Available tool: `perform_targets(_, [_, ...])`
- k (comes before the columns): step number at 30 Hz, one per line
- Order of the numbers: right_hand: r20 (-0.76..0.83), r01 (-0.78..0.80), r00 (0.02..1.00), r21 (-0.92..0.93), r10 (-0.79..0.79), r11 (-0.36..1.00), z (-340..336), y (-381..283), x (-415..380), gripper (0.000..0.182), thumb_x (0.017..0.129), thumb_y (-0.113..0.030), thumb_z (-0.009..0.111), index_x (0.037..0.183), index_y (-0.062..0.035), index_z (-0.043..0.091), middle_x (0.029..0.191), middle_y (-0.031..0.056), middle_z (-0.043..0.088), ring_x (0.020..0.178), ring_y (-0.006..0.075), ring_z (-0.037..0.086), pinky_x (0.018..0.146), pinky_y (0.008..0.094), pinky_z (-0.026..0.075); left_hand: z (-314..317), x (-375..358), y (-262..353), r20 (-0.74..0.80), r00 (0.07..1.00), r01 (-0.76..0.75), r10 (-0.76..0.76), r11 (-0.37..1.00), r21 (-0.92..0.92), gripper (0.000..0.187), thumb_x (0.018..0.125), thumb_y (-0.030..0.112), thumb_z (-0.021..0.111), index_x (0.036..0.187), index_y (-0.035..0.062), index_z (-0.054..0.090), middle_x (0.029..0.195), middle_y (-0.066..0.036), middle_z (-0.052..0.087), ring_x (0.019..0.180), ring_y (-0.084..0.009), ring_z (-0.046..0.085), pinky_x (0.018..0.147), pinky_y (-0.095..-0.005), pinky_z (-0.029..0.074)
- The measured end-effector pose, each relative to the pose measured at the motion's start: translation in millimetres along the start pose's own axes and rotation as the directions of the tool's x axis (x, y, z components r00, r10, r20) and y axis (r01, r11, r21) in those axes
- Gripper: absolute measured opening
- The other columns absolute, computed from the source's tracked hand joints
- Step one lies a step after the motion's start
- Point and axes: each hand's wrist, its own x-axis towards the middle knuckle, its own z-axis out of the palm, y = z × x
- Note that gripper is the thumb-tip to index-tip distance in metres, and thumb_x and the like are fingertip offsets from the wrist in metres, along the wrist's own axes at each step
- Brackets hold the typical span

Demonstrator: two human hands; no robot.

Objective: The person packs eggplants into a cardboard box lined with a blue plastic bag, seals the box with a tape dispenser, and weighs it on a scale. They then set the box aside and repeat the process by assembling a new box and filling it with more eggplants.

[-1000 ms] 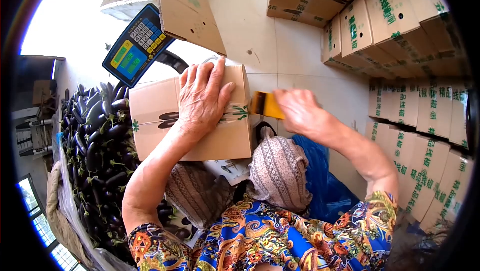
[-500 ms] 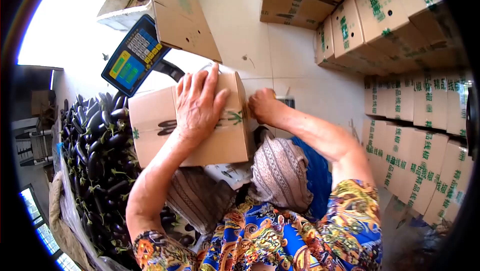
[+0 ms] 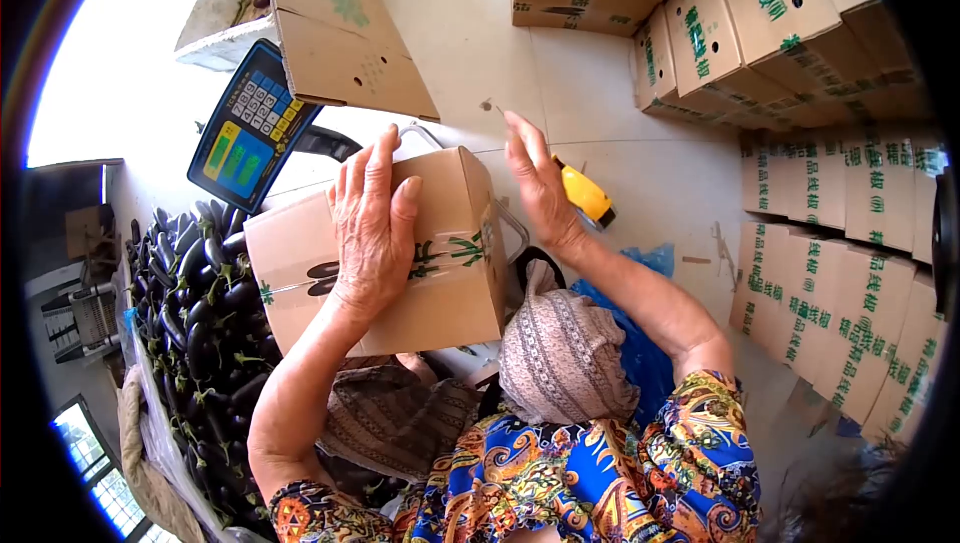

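A closed cardboard box (image 3: 450, 198) with green and black print sits between the knees, a shiny strip along its top seam. My left hand (image 3: 375, 228) lies flat on its top, fingers stretched out. Beyond the box's right edge is my right hand (image 3: 543, 191), fingers extended and apart, holding nothing. A yellow object with black markings (image 3: 588, 195), resembling a tape dispenser, is just to the right of that hand and partly behind it. The keypad and display of a digital scale (image 3: 245, 128) stand at the box's upper left.
A heap of eggplants (image 3: 200, 313) fills the left side. An upright cardboard piece (image 3: 345, 43) stands behind the scale display, near a white foam box (image 3: 225, 18). Stacked printed cartons (image 3: 830, 293) line the right. Blue plastic (image 3: 645, 343) lies by the right knee.
My right hand has opened from a fist and risen slightly with fingers stretched. The yellow object now shows beside it. My left hand stays on the box, which appears slightly shifted left.
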Motion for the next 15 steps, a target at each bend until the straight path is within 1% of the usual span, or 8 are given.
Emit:
perform_targets(2, [-0.052,0.036,0.998,0.269,-0.023,0.962,33,-25,-4,0.061,0.104,-0.044,0.039,0.143,0.0027,0.035,0.144,0.0238,0.043,0.134,0.0347,0.042,0.109,0.0401,0.035,3,-1,-2,-0.023,0.999,-0.042,0.044,0.996,0.074,0.052,0.102,0.033,0.044,0.145,0.0032,0.039,0.127,-0.017,0.052,0.118,-0.0335,0.047,0.105,-0.0445,0.031])
perform_targets(4, [0.001,0.128,0.992,0.035,-0.128,0.991,50,-16,-7,0.055,0.104,-0.039,0.040,0.140,0.0027,0.040,0.140,0.0236,0.047,0.133,0.0362,0.043,0.110,0.0415,0.035,5,-1,2,-0.018,0.999,-0.026,0.029,0.994,0.104,0.054,0.099,0.027,0.047,0.147,0.0035,0.037,0.129,-0.016,0.053,0.121,-0.0326,0.046,0.106,-0.0446,0.030])
perform_targets(6, [-0.031,0.155,0.988,0.175,-0.152,0.972,54,-13,-9,0.051,0.104,-0.036,0.038,0.137,0.0025,0.046,0.140,0.0232,0.049,0.132,0.0368,0.043,0.111,0.0409,0.033,8,-1,3,-0.024,1.000,0.003,0.000,0.988,0.153,0.056,0.096,0.022,0.046,0.148,0.0041,0.035,0.132,-0.015,0.054,0.124,-0.0313,0.046,0.109,-0.0447,0.029])
perform_targets(9, [-0.036,0.339,0.939,-0.070,-0.342,0.938,53,55,-5,0.051,0.104,-0.037,0.034,0.134,0.0023,0.049,0.140,0.0227,0.049,0.132,0.0365,0.043,0.112,0.0400,0.031,10,-1,-1,-0.012,0.998,-0.062,0.067,0.966,0.251,0.055,0.098,0.025,0.047,0.148,0.0043,0.035,0.132,-0.015,0.054,0.125,-0.0304,0.045,0.109,-0.0425,0.029])
perform_targets(10, [-0.065,0.274,0.958,-0.058,-0.278,0.960,56,67,-4,0.052,0.104,-0.037,0.033,0.134,0.0019,0.049,0.141,0.0225,0.048,0.131,0.0363,0.044,0.112,0.0401,0.030,10,-2,-1,-0.021,0.997,-0.066,0.073,0.966,0.250,0.054,0.099,0.025,0.046,0.148,0.0040,0.036,0.131,-0.016,0.054,0.126,-0.0307,0.045,0.109,-0.0423,0.030])
perform_targets(12, [-0.115,0.137,0.983,-0.034,-0.140,0.990,58,71,-4,0.053,0.104,-0.038,0.031,0.135,0.0011,0.049,0.142,0.0221,0.047,0.131,0.0360,0.044,0.113,0.0403,0.028,11,0,-6,-0.102,0.995,-0.014,0.024,0.994,0.105,0.053,0.100,0.027,0.045,0.146,0.0044,0.038,0.131,-0.016,0.054,0.125,-0.0322,0.046,0.108,-0.0427,0.033])
perform_targets(13, [-0.137,0.221,0.964,-0.064,-0.228,0.973,54,72,-4,0.047,0.103,-0.034,0.037,0.132,0.0007,0.051,0.138,0.0213,0.051,0.127,0.0363,0.047,0.111,0.0414,0.031,10,-1,-6,-0.141,0.990,0.012,-0.008,1.000,0.028,0.052,0.100,0.028,0.045,0.146,0.0046,0.039,0.130,-0.017,0.054,0.124,-0.0330,0.046,0.107,-0.0429,0.034])
perform_targets(15, [-0.166,0.103,0.974,-0.279,-0.154,0.955,44,115,5,0.043,0.103,-0.030,0.041,0.130,0.0011,0.052,0.134,0.0206,0.053,0.124,0.0365,0.048,0.109,0.0418,0.033,-6,0,0,-0.154,0.983,0.071,-0.103,0.977,-0.202,0.047,0.102,0.029,0.044,0.140,0.0025,0.045,0.133,-0.019,0.053,0.126,-0.0343,0.047,0.107,-0.0409,0.036])
